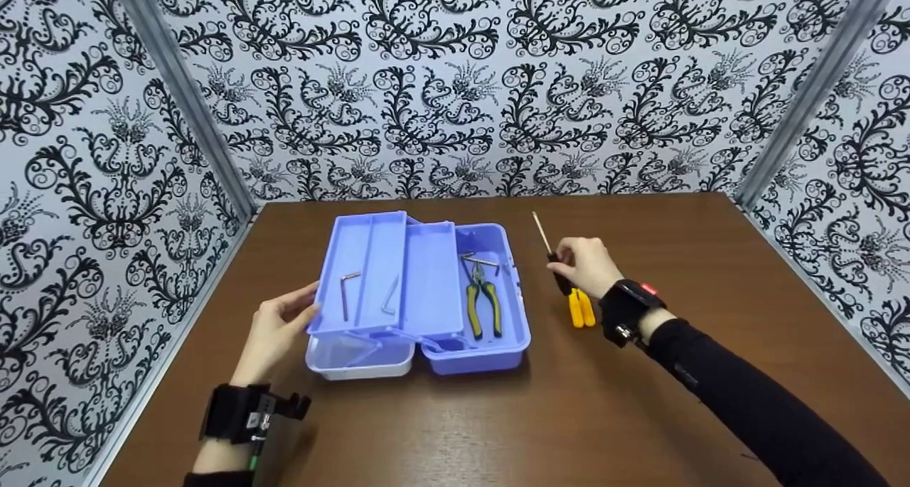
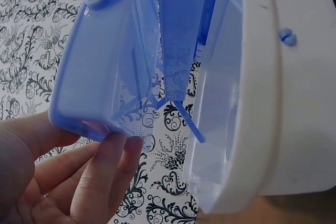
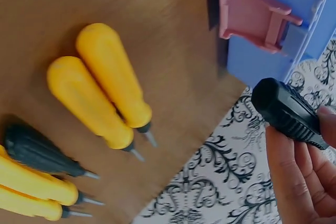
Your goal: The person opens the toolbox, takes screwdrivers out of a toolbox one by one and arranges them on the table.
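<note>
Head view: left hand [image 1: 274, 330] at toolbox [image 1: 490, 352] tray edge.

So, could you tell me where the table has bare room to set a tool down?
The table is bare in front of the toolbox and behind it. It is crowded right of the box: right hand, black-handled screwdriver, yellow screwdrivers.

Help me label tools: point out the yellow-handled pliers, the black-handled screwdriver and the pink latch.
Yellow-handled pliers [image 1: 483, 309], head view, on the handles.
Black-handled screwdriver [image 3: 286, 111], right wrist view, on the ribbed black grip.
Pink latch [image 3: 252, 18], right wrist view, on its flat face.
</note>
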Tool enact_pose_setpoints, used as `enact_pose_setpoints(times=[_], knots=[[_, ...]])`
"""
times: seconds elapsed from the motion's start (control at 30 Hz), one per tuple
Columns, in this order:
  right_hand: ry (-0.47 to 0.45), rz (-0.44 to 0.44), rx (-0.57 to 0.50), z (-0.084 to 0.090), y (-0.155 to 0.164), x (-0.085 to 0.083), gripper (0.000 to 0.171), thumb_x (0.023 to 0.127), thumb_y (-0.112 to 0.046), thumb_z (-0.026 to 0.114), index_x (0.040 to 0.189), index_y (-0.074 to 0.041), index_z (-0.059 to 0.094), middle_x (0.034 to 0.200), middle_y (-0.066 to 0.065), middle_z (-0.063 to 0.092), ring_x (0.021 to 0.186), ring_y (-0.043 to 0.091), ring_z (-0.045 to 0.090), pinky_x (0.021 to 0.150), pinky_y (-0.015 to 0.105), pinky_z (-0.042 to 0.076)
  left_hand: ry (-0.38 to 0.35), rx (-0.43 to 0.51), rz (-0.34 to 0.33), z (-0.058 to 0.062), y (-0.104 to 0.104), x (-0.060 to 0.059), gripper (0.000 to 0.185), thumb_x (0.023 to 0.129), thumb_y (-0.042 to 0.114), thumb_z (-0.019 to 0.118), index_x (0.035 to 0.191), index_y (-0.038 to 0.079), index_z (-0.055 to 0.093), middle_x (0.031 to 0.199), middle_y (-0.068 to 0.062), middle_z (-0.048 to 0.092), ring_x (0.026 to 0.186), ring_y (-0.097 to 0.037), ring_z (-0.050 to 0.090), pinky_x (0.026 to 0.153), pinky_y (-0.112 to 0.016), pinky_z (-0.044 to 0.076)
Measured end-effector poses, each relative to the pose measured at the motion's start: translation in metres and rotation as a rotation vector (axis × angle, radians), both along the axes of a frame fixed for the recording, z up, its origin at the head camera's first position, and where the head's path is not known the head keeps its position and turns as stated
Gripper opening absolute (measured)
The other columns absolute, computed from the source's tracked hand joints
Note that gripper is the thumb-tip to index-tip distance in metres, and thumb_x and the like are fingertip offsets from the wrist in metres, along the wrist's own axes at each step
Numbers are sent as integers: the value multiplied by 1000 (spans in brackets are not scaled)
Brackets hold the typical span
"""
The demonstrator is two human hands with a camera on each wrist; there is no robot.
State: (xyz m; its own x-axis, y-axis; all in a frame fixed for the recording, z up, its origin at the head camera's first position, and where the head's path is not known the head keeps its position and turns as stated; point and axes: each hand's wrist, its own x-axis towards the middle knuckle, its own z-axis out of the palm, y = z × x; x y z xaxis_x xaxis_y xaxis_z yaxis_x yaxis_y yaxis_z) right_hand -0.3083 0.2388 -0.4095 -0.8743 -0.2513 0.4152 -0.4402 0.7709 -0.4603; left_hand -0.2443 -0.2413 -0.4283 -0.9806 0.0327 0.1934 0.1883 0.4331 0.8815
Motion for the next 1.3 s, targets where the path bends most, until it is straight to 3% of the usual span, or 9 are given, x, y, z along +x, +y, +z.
enact_pose_setpoints(times=[0.3, 0.6, 0.73, 0.9, 1.13, 1.3], knots=[[-105, -115, -28, -14, 29, -2, 19, 83, -12, 79, 77, 3, 69, 73, 15, 70, 64, 15, 59, 59, 23, 48, 1, -5, -13, 0, 1, -2, 40, 97, 8, 61, 136, 1, 57, 125, -24, 66, 97, -12, 71, 81, -15, 56], [-302, -160, -141, -16, 64, 8, 23, 86, -14, 76, 85, 8, 69, 76, 20, 72, 51, 14, 67, 49, 24, 57, 9, -21, -5, 0, 1, 0, 40, 97, 6, 61, 136, 1, 57, 123, -25, 67, 91, -2, 69, 79, -15, 56], [-324, -196, -111, -15, 82, 11, 25, 86, -17, 76, 84, 7, 69, 73, 16, 72, 49, 8, 64, 48, 22, 56, 5, -21, 3, 0, 2, 1, 38, 97, 7, 60, 135, 1, 58, 123, -23, 67, 97, -9, 69, 80, -12, 55], [-305, -232, -45, -14, 104, 18, 26, 86, -19, 76, 80, 6, 71, 66, 13, 71, 45, 11, 63, 48, 19, 52, 4, -21, 8, 2, 3, 1, 38, 98, 9, 60, 135, 2, 58, 124, -22, 67, 106, -25, 69, 81, -12, 54], [-277, -283, 60, -25, 128, 20, 27, 86, -20, 75, 71, 3, 71, 52, 1, 65, 40, 2, 54, 72, 43, 57, -7, -31, 15, 1, 2, 0, 39, 98, 8, 59, 136, 2, 58, 124, -22, 67, 106, -26, 70, 83, -13, 55], [-343, -289, 70, -34, 135, 20, 27, 85, -17, 74, 68, 4, 71, 45, -4, 60, 39, 3, 54, 60, 31, 54, -15, -29, 13, 0, 2, 0, 39, 97, 8, 59, 136, 2, 57, 124, -22, 67, 106, -27, 69, 83, -15, 55]])
